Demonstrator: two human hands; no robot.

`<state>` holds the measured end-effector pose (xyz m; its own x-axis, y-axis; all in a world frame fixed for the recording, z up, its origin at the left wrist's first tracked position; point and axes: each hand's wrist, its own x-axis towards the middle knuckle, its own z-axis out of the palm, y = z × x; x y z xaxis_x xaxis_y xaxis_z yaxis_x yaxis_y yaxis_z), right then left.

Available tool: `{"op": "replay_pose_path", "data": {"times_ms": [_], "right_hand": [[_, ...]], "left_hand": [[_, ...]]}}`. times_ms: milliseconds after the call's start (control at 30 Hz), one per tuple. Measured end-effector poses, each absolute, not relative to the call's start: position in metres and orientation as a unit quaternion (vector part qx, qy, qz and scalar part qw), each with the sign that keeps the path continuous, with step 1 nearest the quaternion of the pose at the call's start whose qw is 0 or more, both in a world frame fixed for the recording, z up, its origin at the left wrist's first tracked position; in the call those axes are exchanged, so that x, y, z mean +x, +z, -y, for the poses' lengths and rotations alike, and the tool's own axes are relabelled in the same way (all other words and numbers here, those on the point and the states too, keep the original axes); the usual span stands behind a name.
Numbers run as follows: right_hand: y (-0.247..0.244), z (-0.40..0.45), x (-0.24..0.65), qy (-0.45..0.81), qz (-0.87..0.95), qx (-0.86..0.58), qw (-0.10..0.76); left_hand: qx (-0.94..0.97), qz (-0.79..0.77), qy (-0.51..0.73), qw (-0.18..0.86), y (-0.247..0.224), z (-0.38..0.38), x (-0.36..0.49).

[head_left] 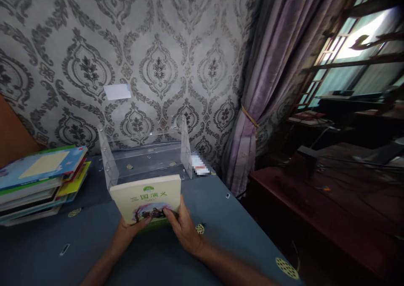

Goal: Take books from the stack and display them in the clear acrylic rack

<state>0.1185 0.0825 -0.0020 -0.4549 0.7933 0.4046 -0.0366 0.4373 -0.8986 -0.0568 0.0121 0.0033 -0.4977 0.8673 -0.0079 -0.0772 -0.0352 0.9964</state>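
Between my two hands is a cream book [148,195] with green Chinese characters and a small picture on its cover. My left hand [129,232] grips its lower left corner, thumb lying across the cover. On the lower right side, my right hand [184,225] holds it with the thumb on the front; the fingers behind are hidden. Just beyond the book stands a clear plastic rack [109,161] with upright side panels. The book's upper left corner overlaps the rack's front in view; I cannot tell whether they touch.
A stack of books [41,172] lies on the left of the blue-covered table [94,244]. A small blurred white item [199,164] lies right of the rack. Patterned wallpaper rises behind, with a tied purple curtain [249,134]. A dark red desk [303,193] stands beyond the table's right edge.
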Motion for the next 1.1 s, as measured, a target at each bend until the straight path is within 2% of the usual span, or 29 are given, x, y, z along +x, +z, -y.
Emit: {"op": "replay_pose_path", "data": {"times_ms": [267,433,633,900,1000,1100], "right_hand": [[-0.003,-0.083,0.119,0.458,0.721,-0.250,0.455],[-0.003,-0.088,0.124,0.396,0.753,-0.288,0.440],[0.023,-0.099,0.131,0.370,0.776,-0.260,0.440],[0.087,-0.147,0.146,0.388,0.867,-0.117,0.291],[0.105,-0.162,0.146,0.399,0.882,-0.100,0.230],[0.120,-0.173,0.145,0.387,0.892,-0.086,0.216]], "left_hand": [[0.373,-0.580,0.630,0.358,-0.003,-0.013,-0.060],[0.403,-0.595,0.597,0.357,-0.007,-0.014,-0.073],[0.462,-0.626,0.544,0.314,0.032,-0.008,-0.089],[0.616,-0.626,0.355,0.320,0.107,-0.004,-0.097],[0.621,-0.634,0.325,0.327,0.122,-0.008,-0.101],[0.633,-0.623,0.324,0.327,0.135,-0.015,-0.104]]}}
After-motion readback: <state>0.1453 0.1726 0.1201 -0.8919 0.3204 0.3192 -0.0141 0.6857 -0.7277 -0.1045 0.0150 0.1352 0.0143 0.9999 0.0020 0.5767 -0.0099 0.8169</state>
